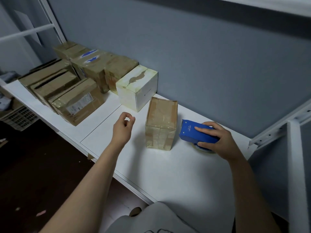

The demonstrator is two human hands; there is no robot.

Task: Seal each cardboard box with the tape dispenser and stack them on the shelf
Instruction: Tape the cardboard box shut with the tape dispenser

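A small brown cardboard box [161, 123], wrapped in clear tape, stands upright on the white shelf [176, 169]. Just right of it lies the blue tape dispenser [193, 131], which my right hand [217, 140] grips from above, resting it on the shelf. My left hand [123, 126] hovers left of the box with loosely curled fingers, holding nothing and touching nothing. A white taped box [138, 87] stands behind the brown one.
Several taped brown boxes [79, 101] are packed along the shelf's left and back [94, 66], against the grey wall. White shelf posts [296, 165] rise at the right. A plastic crate [18, 116] sits below at far left, over dark floor.
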